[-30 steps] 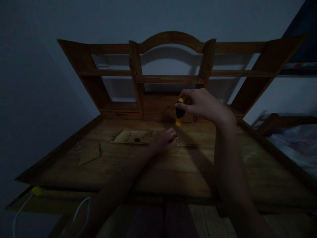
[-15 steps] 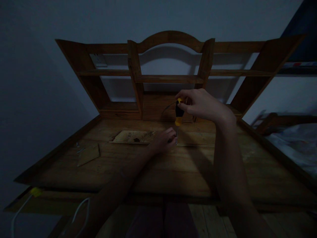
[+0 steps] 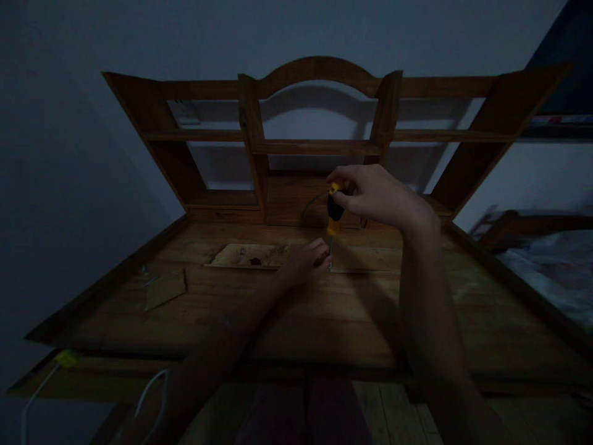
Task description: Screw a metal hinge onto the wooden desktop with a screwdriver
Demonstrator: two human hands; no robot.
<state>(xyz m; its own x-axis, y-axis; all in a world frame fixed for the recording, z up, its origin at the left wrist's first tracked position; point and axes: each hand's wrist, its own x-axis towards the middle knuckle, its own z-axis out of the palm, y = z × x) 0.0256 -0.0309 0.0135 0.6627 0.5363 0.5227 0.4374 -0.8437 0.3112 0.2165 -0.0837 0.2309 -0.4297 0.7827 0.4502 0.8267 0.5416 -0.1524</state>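
My right hand (image 3: 365, 191) grips the top of a yellow and black screwdriver (image 3: 334, 209), which stands almost upright with its shaft pointing down. The shaft's lower end reaches a small pale metal piece (image 3: 330, 267), too small to name, at the wooden desk top (image 3: 287, 321). Beside that tip, my left hand (image 3: 306, 261) rests low with its fingers curled together; what they pinch, if anything, is hidden. Left of this hand lies a long, thin wooden strip (image 3: 241, 254) with dark stains.
A wooden shelf unit (image 3: 319, 147) stands along the back of the desk. On the left lie a square board piece (image 3: 167, 289) and small metal bits (image 3: 145, 271). A white cable (image 3: 39, 389) with a yellow end (image 3: 67, 358) hangs by the front left edge.
The screwdriver's handle has turned and shifted very slightly in my right hand. My left hand stays in place beside the tip.
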